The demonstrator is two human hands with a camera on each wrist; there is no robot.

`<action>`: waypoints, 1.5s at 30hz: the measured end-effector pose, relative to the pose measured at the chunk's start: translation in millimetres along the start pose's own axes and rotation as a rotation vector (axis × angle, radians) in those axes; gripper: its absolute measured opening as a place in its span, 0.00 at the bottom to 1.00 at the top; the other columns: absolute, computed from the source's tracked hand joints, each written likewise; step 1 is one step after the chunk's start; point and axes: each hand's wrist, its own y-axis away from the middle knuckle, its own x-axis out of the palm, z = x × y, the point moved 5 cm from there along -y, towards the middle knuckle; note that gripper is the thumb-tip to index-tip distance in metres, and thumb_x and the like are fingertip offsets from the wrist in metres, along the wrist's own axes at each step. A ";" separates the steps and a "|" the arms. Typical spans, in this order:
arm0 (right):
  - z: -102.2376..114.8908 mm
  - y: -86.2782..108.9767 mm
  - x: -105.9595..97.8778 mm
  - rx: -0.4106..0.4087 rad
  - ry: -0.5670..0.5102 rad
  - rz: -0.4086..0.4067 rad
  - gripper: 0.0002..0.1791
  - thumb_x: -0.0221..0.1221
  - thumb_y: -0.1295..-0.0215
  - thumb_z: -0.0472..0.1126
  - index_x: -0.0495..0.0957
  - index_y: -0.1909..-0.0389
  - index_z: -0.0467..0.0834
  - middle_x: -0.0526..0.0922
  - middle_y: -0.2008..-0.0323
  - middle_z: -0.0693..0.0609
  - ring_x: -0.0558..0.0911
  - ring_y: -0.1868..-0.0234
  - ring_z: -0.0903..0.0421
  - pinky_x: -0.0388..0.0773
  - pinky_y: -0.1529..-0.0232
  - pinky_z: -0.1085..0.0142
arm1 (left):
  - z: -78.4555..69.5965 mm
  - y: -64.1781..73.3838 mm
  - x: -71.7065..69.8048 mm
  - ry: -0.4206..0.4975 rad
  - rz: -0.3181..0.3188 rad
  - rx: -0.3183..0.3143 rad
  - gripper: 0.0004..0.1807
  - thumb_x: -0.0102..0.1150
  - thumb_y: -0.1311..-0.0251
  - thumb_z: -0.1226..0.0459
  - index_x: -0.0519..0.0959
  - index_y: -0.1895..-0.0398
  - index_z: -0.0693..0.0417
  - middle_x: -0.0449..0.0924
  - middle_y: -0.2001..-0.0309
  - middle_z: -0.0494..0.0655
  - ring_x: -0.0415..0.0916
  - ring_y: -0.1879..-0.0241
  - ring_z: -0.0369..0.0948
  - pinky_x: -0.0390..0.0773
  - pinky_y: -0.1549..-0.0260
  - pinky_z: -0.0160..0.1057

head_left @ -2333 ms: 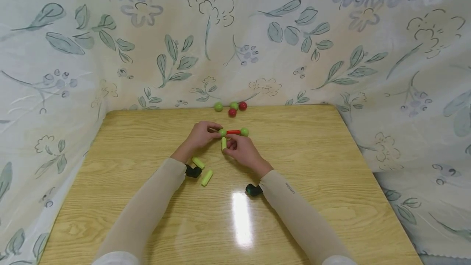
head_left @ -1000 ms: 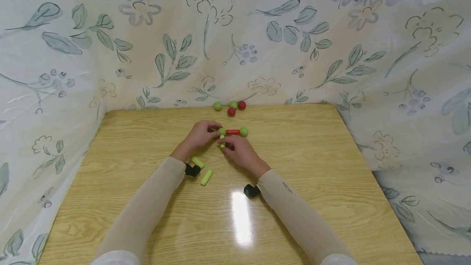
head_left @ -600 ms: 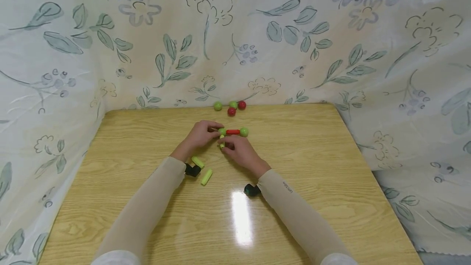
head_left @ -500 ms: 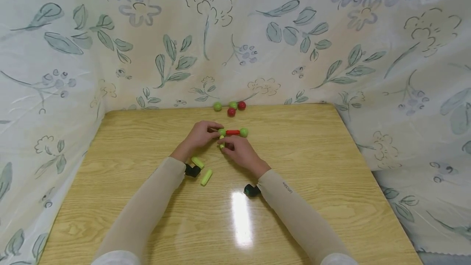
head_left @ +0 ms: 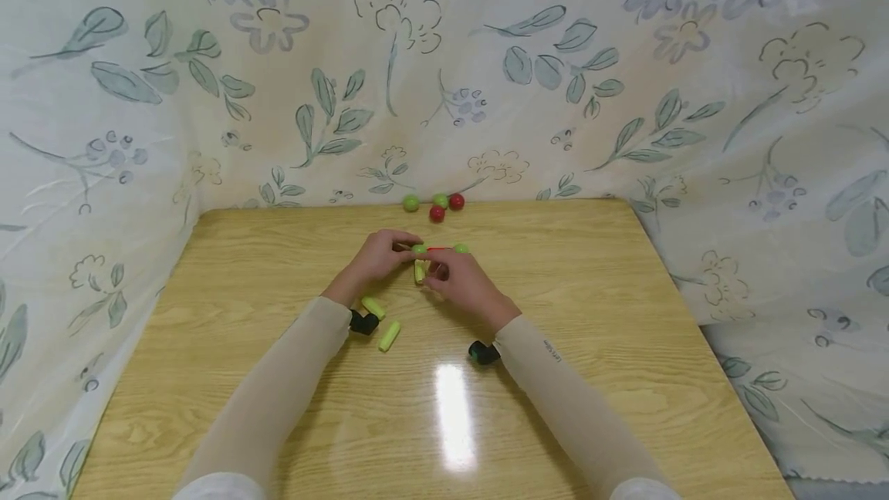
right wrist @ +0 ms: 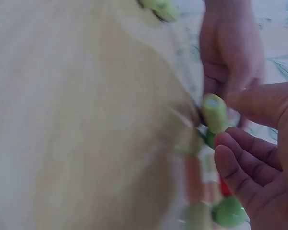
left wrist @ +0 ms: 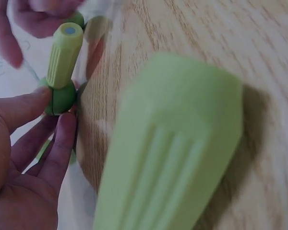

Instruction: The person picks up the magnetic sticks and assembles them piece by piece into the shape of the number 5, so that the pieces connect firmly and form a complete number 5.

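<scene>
My left hand [head_left: 378,255] pinches a green ball [left wrist: 63,99] between thumb and fingers. A fluted yellow-green rod [left wrist: 65,57] is joined to that ball, its free end showing a grey disc. From the same ball a red rod [head_left: 437,248] leads to a second green ball [right wrist: 229,212], mostly behind my right hand in the head view. My right hand [head_left: 464,278] is just right of the yellow-green rod, fingers spread apart and holding nothing. Its index finger reaches across in front of the red rod.
Two loose yellow-green rods, one farther [head_left: 373,307] and one nearer [head_left: 390,336], lie by my left wrist. Green balls [head_left: 411,203] and red balls [head_left: 437,214] sit at the table's back edge against a floral cloth [head_left: 444,76]. Black wrist cameras [head_left: 364,322] hang at both wrists.
Earlier my right hand held the yellow-green rod and brought it against the left green ball. Now its fingers have let go and shifted slightly right. My left hand stays in place.
</scene>
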 end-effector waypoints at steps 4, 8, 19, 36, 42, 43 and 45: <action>-1.8 -4.5 -20.3 0.027 0.001 -0.057 0.22 0.71 0.26 0.41 0.83 0.33 0.44 0.86 0.55 0.55 0.82 0.57 0.56 0.83 0.53 0.60 | 0.5 -1.3 -0.1 -0.003 0.004 -0.004 0.16 0.65 0.23 0.66 0.87 0.36 0.54 0.85 0.38 0.50 0.83 0.41 0.49 0.81 0.39 0.51; -7.3 -10.1 -36.3 0.034 0.038 -0.075 0.23 0.72 0.26 0.43 0.83 0.34 0.43 0.85 0.57 0.54 0.82 0.58 0.55 0.83 0.53 0.59 | -1.4 0.2 -0.7 -0.006 0.010 -0.016 0.16 0.65 0.23 0.66 0.87 0.36 0.54 0.85 0.38 0.50 0.83 0.41 0.50 0.80 0.38 0.52; -27.1 -20.3 -73.7 0.062 0.053 -0.101 0.22 0.70 0.25 0.42 0.83 0.34 0.40 0.87 0.48 0.43 0.84 0.51 0.50 0.83 0.46 0.56 | 0.6 0.4 0.0 -0.023 0.007 -0.007 0.17 0.66 0.24 0.65 0.87 0.36 0.54 0.84 0.36 0.51 0.82 0.41 0.50 0.79 0.37 0.51; -54.1 -55.6 -79.7 0.115 -0.087 -0.177 0.24 0.70 0.25 0.36 0.80 0.33 0.35 0.85 0.40 0.37 0.84 0.42 0.45 0.81 0.38 0.54 | -1.8 -1.6 1.5 -0.029 0.006 -0.008 0.16 0.66 0.24 0.65 0.87 0.36 0.54 0.84 0.36 0.52 0.82 0.41 0.51 0.79 0.37 0.52; -59.6 -61.1 -75.4 0.143 -0.089 -0.167 0.24 0.70 0.25 0.37 0.80 0.32 0.37 0.85 0.41 0.38 0.83 0.43 0.45 0.80 0.38 0.53 | -3.0 0.2 1.6 -0.028 0.004 -0.010 0.17 0.66 0.24 0.65 0.87 0.36 0.54 0.84 0.35 0.52 0.82 0.40 0.52 0.79 0.37 0.52; -59.5 -62.3 -75.6 0.141 -0.090 -0.166 0.24 0.70 0.25 0.37 0.80 0.32 0.37 0.85 0.40 0.38 0.83 0.43 0.45 0.80 0.38 0.53 | -3.0 0.3 1.2 -0.029 0.004 -0.011 0.17 0.66 0.24 0.65 0.87 0.36 0.54 0.84 0.35 0.52 0.82 0.40 0.52 0.79 0.37 0.52; -59.7 -64.9 -75.5 0.137 -0.091 -0.169 0.24 0.70 0.25 0.37 0.80 0.32 0.37 0.85 0.40 0.37 0.84 0.43 0.44 0.81 0.38 0.53 | -3.3 0.3 0.5 -0.031 0.002 -0.012 0.17 0.66 0.24 0.65 0.87 0.36 0.54 0.84 0.35 0.52 0.82 0.40 0.52 0.79 0.37 0.53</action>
